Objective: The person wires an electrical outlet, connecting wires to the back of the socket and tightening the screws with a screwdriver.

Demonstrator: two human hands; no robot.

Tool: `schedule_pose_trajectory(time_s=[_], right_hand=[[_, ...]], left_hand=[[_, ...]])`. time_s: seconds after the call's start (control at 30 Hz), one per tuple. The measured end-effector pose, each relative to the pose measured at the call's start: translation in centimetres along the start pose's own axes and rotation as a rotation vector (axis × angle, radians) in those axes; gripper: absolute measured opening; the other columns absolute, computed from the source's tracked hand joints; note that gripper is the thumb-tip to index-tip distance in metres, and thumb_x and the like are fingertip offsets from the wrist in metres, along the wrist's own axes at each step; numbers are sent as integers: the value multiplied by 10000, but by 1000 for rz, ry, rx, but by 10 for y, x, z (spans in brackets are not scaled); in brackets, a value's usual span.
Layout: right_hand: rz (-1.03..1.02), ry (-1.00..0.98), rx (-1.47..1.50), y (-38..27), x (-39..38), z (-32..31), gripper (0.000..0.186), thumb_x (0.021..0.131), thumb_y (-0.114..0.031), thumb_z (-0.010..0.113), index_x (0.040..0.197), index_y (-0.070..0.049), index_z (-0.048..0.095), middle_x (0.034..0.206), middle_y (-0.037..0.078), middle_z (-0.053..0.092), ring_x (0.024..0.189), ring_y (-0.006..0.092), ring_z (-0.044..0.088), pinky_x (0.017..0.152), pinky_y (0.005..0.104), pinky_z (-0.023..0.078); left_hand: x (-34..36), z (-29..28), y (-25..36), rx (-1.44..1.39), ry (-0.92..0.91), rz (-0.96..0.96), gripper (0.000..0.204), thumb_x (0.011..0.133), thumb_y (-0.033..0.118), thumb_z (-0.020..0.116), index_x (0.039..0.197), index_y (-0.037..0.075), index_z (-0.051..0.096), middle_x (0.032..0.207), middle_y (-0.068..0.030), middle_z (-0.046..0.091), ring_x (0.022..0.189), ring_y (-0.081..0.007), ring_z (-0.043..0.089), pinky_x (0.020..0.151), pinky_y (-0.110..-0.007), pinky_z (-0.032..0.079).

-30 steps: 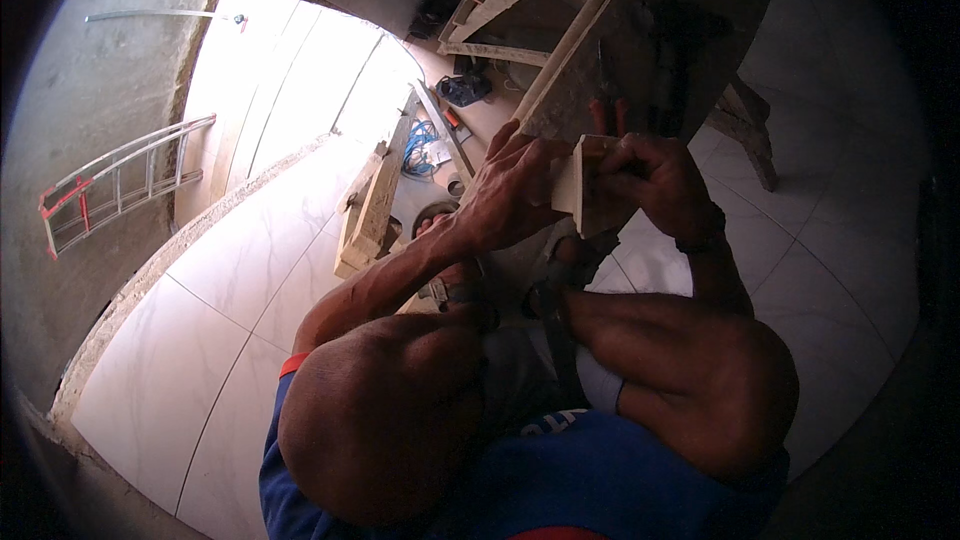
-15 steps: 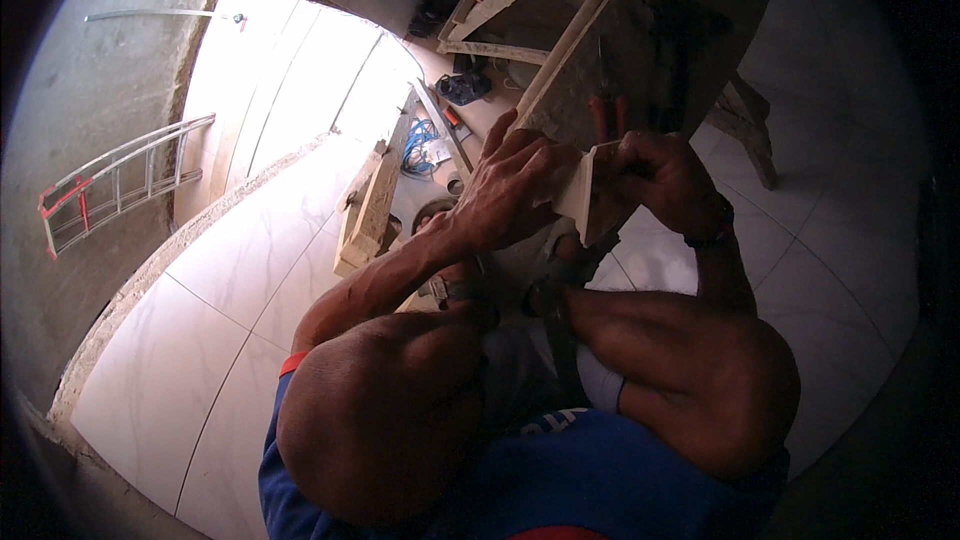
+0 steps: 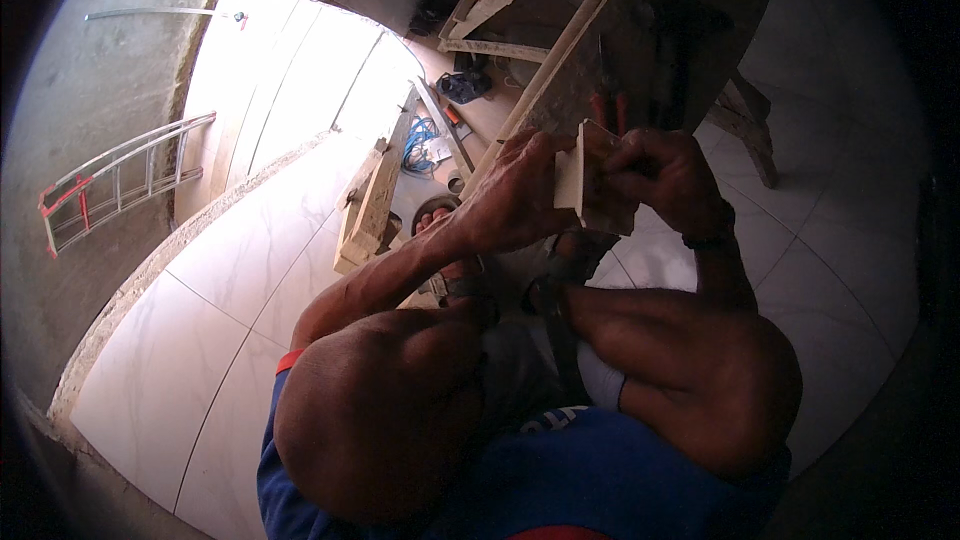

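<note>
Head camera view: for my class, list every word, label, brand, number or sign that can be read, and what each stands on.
Blue shirt: pale lettering, only partly visible; no whole word can be read.
White piece by the blue cable: any print is too small to read.
Pale piece at the left hand: no lettering visible.
Elsewhere: nothing readable.
</note>
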State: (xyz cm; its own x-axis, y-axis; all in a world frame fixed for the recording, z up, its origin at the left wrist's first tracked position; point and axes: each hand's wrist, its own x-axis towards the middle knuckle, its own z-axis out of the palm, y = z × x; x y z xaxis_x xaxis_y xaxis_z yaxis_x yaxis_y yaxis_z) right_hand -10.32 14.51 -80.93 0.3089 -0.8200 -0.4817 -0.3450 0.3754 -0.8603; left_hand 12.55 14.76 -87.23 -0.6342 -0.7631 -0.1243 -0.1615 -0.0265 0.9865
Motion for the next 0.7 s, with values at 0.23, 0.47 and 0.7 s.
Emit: schedule_pose_trajectory(time_s=[0.23, 0.47, 0.7], right_hand=[[-49, 77, 68, -6, -4, -4, 99, 796, 2, 686, 889, -21, 667, 964, 104, 675, 1177, 179, 553, 1041, 333, 380], [-48, 113, 95, -11, 0, -4, 112, 786, 46, 638, 884, -3, 617, 796, 42, 598, 625, 65, 551, 520, 221, 454], [0, 17, 118, -12, 5, -8, 93, 791, 1, 668, 883, -4, 652, 847, 72, 639, 762, 115, 582, 679, 265, 454]], left_hand=[[0, 1, -6, -326, -100, -109, 761, 699, 146, 772, 1342, 22, 386, 1195, -136, 512, 1184, -263, 501, 1016, -386, 386], [-1, -1, -10, -618, -93, -144, 921, 701, 180, 736, 1455, 51, 223, 1407, -156, 326, 1292, -297, 397, 1083, -406, 318], [0, -10, -4, -860, -153, -162, 985, 671, 154, 725, 1457, 77, 136, 1435, -186, 285, 1289, -292, 393, 1066, -416, 330]])
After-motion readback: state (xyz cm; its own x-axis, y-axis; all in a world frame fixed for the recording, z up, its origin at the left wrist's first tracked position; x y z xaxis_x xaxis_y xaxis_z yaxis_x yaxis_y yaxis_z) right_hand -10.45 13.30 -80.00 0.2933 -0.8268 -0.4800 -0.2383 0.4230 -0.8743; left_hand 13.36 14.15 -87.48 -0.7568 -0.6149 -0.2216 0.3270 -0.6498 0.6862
